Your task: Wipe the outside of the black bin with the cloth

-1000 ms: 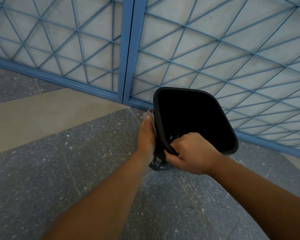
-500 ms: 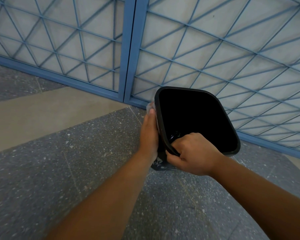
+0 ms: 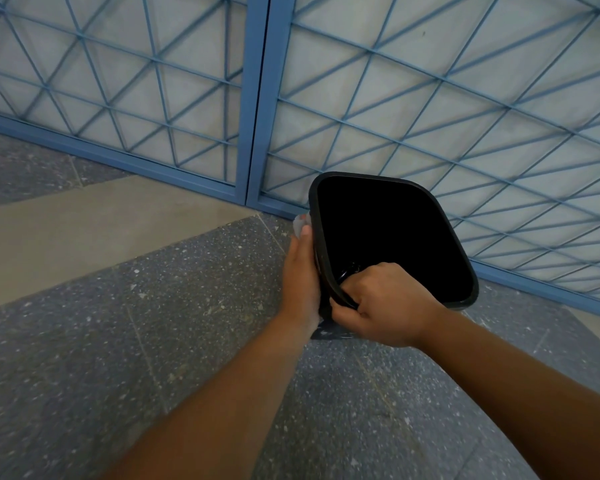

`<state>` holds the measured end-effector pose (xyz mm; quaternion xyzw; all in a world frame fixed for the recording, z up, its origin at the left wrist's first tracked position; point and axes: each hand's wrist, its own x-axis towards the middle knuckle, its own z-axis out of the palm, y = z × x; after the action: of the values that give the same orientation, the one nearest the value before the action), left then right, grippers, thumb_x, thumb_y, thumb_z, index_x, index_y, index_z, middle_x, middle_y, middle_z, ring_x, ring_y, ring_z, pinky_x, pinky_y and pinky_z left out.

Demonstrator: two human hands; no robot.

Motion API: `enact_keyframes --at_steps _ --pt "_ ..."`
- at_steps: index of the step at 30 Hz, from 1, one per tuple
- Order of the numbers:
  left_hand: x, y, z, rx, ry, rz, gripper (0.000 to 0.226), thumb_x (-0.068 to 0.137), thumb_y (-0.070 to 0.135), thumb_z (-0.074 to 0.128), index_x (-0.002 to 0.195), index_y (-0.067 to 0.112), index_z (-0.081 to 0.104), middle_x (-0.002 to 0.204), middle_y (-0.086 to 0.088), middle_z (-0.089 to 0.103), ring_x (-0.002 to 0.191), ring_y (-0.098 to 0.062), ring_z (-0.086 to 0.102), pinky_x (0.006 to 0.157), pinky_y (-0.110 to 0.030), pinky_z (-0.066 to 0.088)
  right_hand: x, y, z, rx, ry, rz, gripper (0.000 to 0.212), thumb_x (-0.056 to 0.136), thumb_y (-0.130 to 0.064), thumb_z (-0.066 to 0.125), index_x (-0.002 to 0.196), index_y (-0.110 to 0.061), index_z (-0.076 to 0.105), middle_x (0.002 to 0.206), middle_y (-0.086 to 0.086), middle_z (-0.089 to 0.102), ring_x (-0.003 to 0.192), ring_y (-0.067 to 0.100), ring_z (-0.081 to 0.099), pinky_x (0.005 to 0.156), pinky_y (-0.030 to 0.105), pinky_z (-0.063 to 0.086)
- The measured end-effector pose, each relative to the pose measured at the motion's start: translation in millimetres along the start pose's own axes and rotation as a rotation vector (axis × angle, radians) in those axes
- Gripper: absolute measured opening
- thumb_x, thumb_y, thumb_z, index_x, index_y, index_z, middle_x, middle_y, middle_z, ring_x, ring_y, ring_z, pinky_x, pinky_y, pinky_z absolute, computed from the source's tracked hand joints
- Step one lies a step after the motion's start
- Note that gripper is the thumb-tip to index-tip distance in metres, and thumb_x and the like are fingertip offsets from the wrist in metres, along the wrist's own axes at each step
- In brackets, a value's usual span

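The black bin [image 3: 392,237] sits just right of the frame's centre, tilted so its open mouth faces up at me; the inside is so dark that I can make out nothing but a faint glint low down near my knuckles. Its outer walls are almost wholly hidden behind the rim and my hands, and I cannot tell whether its base touches the floor.

My right hand [image 3: 383,303] grips the near corner of the rim, fingers curled over the edge into the mouth and thumb on the outside. My left hand [image 3: 300,278] lies flat along the bin's left outer wall, fingers straight and pressed together, pushing the cloth [image 3: 299,221] against the side. Only a pale scrap of that cloth shows past my fingertips, at the bin's upper left corner; the rest is hidden under my palm. Something pale and crumpled also shows below my right hand, too unclear to name.

Against the picture from half a second ago, my left hand reaches slightly farther up the wall, its fingertips nearer the top corner of the rim, while my right hand's grip on the corner looks the same and the bin has hardly moved.

Both forearms run out of the bottom edge. Under them is the speckled grey floor [image 3: 153,341], with a tan band [image 3: 84,230] crossing the left middle. The blue lattice gate [image 3: 257,98] fills the upper frame, cut off at the top and sides.
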<state>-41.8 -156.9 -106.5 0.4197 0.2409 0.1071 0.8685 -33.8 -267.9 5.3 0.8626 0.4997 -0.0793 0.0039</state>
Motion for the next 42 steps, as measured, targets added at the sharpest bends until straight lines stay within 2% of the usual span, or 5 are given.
enact_keyframes --at_steps 5,19,22,31,42 --pt "5 4 -1 -0.094 0.009 -0.068 0.069 0.095 0.062 0.053 0.141 0.013 0.066 0.135 -0.018 0.072 0.128 -0.036 0.069 0.116 -0.058 0.049 1 0 0 -0.007 0.008 0.012 0.043 0.087 -0.042 0.042 0.051 -0.019 0.043 0.048 -0.002 0.046 0.041 0.013 0.041 0.049 0.031 0.039" --pt "-6 20 9 0.01 0.079 -0.046 0.051 0.112 0.047 0.046 0.146 0.014 0.063 0.129 -0.009 0.073 0.118 -0.025 0.072 0.102 -0.039 0.058 3 1 1 -0.014 0.004 0.017 0.044 0.087 -0.044 0.041 0.051 -0.019 0.043 0.049 -0.001 0.047 0.042 0.012 0.041 0.05 0.033 0.038" --pt "-4 23 4 -0.007 0.079 -0.077 0.049 0.114 0.046 0.042 0.145 0.016 0.063 0.136 -0.013 0.071 0.127 -0.028 0.069 0.115 -0.048 0.052 3 2 0 -0.02 0.005 0.018 0.043 0.087 -0.043 0.043 0.052 -0.018 0.043 0.048 -0.001 0.047 0.042 0.013 0.041 0.049 0.03 0.036" --pt "-3 29 8 0.054 0.058 -0.088 0.059 0.105 0.058 0.049 0.145 0.018 0.064 0.137 -0.014 0.071 0.126 -0.028 0.069 0.115 -0.051 0.052 3 3 -1 -0.008 0.012 0.046 0.044 0.087 -0.041 0.046 0.05 -0.019 0.039 0.047 -0.001 0.045 0.041 0.013 0.04 0.048 0.03 0.034" --pt "-4 37 14 0.111 0.037 -0.05 0.047 0.114 0.044 0.042 0.147 0.016 0.062 0.135 -0.013 0.071 0.123 -0.024 0.07 0.102 -0.037 0.058 2 2 -3 -0.007 0.001 0.054 0.046 0.088 -0.04 0.049 0.049 -0.021 0.035 0.046 -0.001 0.041 0.039 0.013 0.036 0.046 0.023 0.023"
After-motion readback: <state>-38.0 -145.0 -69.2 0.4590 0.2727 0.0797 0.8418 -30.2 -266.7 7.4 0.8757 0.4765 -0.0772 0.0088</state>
